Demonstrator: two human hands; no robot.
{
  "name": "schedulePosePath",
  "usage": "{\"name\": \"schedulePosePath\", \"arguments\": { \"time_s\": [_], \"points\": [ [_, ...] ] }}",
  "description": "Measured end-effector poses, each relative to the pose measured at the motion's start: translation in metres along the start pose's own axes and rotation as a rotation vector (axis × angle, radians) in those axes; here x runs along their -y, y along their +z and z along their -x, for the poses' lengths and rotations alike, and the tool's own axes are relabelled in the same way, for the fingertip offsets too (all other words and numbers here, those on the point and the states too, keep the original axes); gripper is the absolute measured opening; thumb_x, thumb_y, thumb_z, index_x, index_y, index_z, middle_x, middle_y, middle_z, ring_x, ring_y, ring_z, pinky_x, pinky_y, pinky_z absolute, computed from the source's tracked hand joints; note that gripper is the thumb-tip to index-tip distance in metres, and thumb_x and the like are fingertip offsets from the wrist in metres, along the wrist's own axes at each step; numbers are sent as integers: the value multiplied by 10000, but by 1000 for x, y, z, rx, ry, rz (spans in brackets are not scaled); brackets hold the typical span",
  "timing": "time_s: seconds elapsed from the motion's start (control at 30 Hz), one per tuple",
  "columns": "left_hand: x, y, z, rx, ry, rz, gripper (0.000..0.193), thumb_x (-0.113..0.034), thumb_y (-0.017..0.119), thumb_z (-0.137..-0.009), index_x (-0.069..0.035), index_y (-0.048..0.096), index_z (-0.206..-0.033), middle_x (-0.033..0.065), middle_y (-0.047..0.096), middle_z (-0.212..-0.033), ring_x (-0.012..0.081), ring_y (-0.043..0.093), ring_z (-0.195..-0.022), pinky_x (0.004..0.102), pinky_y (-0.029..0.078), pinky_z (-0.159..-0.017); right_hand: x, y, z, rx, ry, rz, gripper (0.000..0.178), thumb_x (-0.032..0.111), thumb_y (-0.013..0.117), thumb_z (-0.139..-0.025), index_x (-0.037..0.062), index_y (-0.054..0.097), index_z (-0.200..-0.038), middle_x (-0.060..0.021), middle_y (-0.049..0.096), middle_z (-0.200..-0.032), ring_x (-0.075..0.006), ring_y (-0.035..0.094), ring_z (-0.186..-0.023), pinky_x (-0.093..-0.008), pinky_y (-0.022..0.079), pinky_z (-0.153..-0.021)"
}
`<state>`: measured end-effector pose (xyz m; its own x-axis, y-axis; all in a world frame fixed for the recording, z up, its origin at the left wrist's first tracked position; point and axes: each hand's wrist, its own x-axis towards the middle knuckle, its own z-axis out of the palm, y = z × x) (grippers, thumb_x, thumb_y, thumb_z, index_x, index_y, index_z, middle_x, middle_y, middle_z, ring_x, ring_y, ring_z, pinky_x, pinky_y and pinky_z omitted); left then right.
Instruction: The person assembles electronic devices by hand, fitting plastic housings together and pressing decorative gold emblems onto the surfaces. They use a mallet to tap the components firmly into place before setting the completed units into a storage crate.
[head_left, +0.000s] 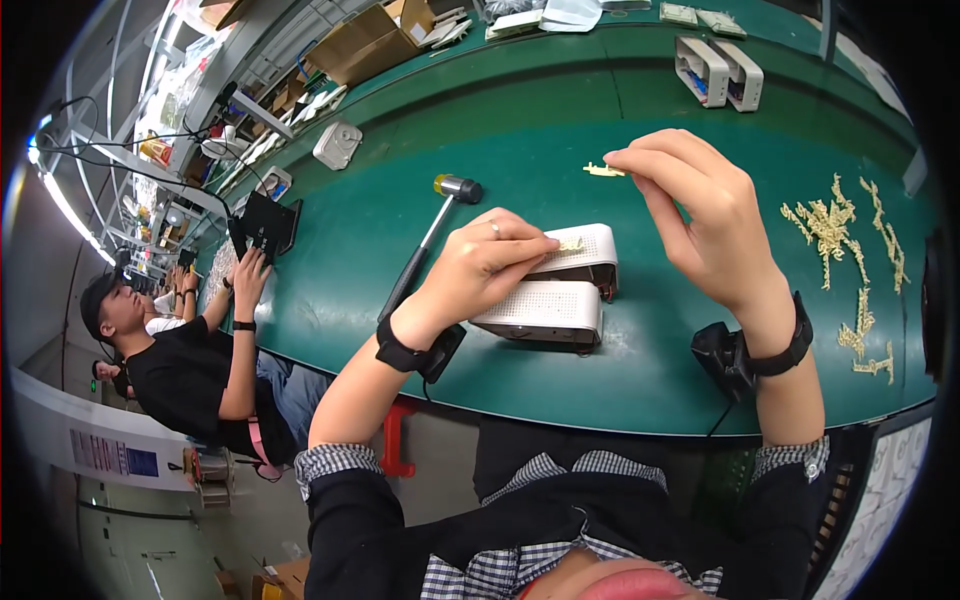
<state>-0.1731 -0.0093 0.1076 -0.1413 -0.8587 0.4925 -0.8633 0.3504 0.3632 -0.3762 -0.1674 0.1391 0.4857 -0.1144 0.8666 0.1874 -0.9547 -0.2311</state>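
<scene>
Between the fingertips of my right hand (700,205) is a small pale yellow plastic piece (602,171), held up over the table. My left hand (485,262) is closed in a pinch on another small yellowish piece (570,246), just above the top of a white perforated housing (590,240). A second white housing (545,308) of the same kind sits directly in front of it, nearer me. Left of my left hand lies a mallet (440,230) with a dark handle and a yellow-and-black head, its handle partly behind my wrist.
Several pale yellow plastic pieces (830,228) lie in loose clusters on the green table (660,385) at the right. Two white housings (715,75) stand at the back. A white case (338,146) lies far left. A co-worker in black (190,370) works at the left.
</scene>
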Motion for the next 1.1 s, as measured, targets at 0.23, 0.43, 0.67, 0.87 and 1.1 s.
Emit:
{"name": "schedulePosePath", "arguments": {
  "time_s": [0.23, 0.43, 0.67, 0.87, 1.1],
  "points": [
    [-1, 2, 6, -3, -4, -27, 224, 44, 679, -765, -49, 727, -963, 57, 679, -911, 234, 643, -824, 327, 528, -727, -3, 11, 4, 169, 165, -71, 151, -89, 567, -820, -31, 609, -952, -131, 623, -883, -272, 613, -777, -332, 482, -663],
    [-1, -3, 2, 17, 30, -69, 247, 41, 665, -750, -33, 713, -981, 77, 658, -906, 246, 622, -838, 336, 526, -714, 1, 20, 6, 286, 212, -160, 123, -77, 555, -827, -38, 591, -938, -142, 619, -875, -284, 614, -782, -341, 485, -675],
    [0, -4, 4, 130, 20, -157, 251, 38, 655, -772, -42, 711, -1004, 66, 645, -957, 256, 624, -906, 343, 523, -764, -2, 27, 14, 448, 169, -309, 122, -59, 548, -827, -36, 592, -939, -158, 622, -848, -312, 616, -806, -366, 493, -696],
    [7, -20, 28, 172, 75, -120, 330, -45, 662, -798, -78, 686, -1125, 64, 651, -1046, 247, 601, -1012, 402, 479, -881, 1, 35, 17, 528, 173, -294, 128, -50, 557, -826, -33, 598, -946, -155, 627, -861, -317, 614, -816, -366, 496, -706],
    [-19, -32, 30, 65, 4, -38, 372, -73, 661, -842, -43, 634, -1211, 83, 650, -1161, 257, 624, -1048, 402, 499, -897, 16, 33, 13, 446, 11, -114, 177, -63, 583, -804, -29, 610, -976, -143, 621, -887, -292, 623, -802, -343, 499, -678]
  ]
}}
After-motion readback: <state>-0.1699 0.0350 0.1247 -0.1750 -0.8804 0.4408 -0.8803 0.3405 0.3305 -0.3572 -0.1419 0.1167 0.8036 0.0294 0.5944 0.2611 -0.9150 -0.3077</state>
